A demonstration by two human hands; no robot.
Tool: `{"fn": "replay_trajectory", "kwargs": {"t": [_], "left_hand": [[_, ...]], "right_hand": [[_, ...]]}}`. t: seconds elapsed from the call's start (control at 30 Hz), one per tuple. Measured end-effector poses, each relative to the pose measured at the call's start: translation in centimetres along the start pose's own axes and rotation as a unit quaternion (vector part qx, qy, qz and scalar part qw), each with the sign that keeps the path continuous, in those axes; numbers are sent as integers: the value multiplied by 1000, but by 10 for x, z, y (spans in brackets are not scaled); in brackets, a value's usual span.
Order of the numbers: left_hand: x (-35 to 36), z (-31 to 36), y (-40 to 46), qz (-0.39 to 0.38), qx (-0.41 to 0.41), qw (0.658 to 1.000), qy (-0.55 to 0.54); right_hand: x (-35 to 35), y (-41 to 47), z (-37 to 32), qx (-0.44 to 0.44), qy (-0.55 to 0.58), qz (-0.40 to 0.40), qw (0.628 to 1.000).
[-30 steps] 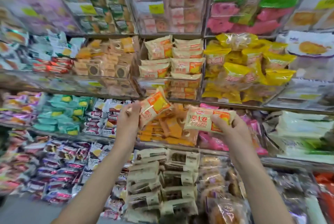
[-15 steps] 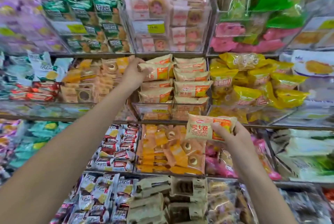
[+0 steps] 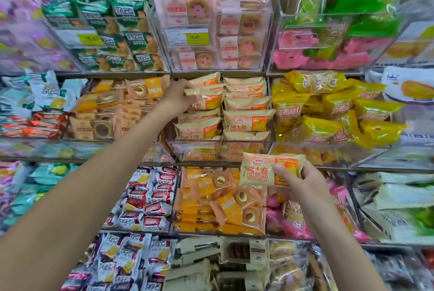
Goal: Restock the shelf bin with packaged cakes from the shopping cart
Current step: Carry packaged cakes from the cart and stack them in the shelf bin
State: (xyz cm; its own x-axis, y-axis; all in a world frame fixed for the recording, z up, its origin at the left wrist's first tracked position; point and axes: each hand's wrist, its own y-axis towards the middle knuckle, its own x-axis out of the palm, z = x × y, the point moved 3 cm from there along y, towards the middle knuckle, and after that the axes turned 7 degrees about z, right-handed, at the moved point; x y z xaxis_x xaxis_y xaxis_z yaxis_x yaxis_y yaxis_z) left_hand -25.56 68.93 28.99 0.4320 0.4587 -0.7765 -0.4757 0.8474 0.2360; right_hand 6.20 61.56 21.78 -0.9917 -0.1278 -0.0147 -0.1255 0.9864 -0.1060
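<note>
A clear plastic shelf bin (image 3: 187,150) in the middle row holds two stacks of beige-and-orange Swiss roll cake packs (image 3: 246,119). My left hand (image 3: 175,97) reaches up to the top of the left stack and grips one cake pack (image 3: 206,97) lying on that stack. My right hand (image 3: 303,179) stays lower, in front of the bin's right corner, and pinches a second identical cake pack (image 3: 260,172) by its right end, label facing me. The shopping cart is out of view.
Bins crowd every side: yellow packs (image 3: 328,112) on the right, orange ring-cake packs (image 3: 122,107) on the left, pink flower cakes (image 3: 211,20) above, more orange ring cakes (image 3: 220,199) below. Yellow price tags (image 3: 197,37) hang on the upper bins.
My left hand rose from chest height to the bin and laid its pack on the left stack. The right hand kept its pack and barely moved. The camera tilted up.
</note>
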Motion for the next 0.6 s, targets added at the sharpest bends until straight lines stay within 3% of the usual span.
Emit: {"fn": "replay_trajectory", "kwargs": {"t": [0.1,0.13,0.17,0.23,0.27,0.33,0.47,0.53,0.6], "left_hand": [[-21,21,-31,157,70,985,-11],[-26,32,-46,167,114,978,-42],[-28,44,-64,127,154,977,-79],[-21,64,-103,-66,204,970,-115],[-16,69,-120,-156,217,960,-91],[-9,68,-141,-244,232,941,-11],[-11,60,-148,-265,230,936,-1],[-17,54,-143,-243,217,946,-3],[-29,46,-129,-196,206,959,15]], "right_hand": [[1,-1,-8,-23,-11,-17,1000],[1,-1,-11,-32,-14,-23,999],[2,-2,-13,-38,-16,-28,999],[8,-4,-15,-47,-14,-43,998],[11,-5,-17,-52,-12,-52,997],[20,-8,-22,-71,-8,-71,995],[36,-12,-32,-103,14,-117,988],[41,-8,-34,-104,16,-138,985],[40,3,-35,-127,-26,-109,986]]}}
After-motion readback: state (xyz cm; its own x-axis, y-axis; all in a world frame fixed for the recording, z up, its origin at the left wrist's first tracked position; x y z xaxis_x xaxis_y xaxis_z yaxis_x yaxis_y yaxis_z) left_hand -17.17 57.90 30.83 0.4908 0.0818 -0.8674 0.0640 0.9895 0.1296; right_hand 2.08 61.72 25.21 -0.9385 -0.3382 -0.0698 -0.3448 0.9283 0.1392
